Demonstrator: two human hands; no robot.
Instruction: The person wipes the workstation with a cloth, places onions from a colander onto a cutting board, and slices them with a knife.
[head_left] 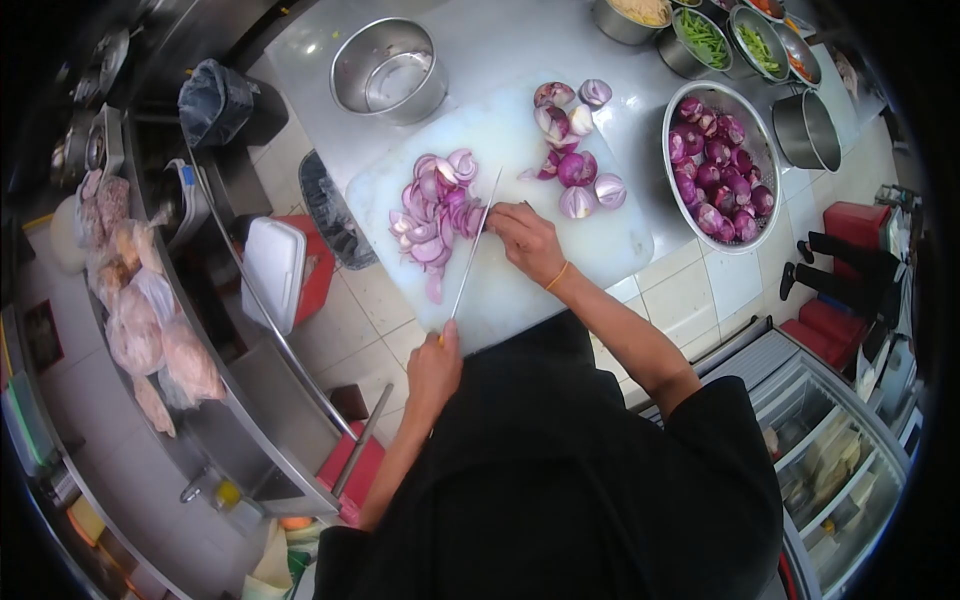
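Observation:
My left hand point(437, 362) is closed around the handle of a long kitchen knife point(464, 270), its blade pointing away across a white cutting board point(400, 160). Against the right side of the blade, my right hand point(527, 242) has its fingers curled down over a red onion piece, mostly hidden beneath them. Left of the blade lies a heap of sliced red onion point(432, 205). Beyond my right hand, several peeled and halved red onions point(577, 169) sit on the board.
A metal pot point(428, 90) stands behind the board. To the right, a colander point(668, 150) holds several red onions, with an empty metal pot point(808, 132) beside it. Bowls of cut vegetables point(700, 40) line the far edge. Another person's legs point(830, 262) show at right.

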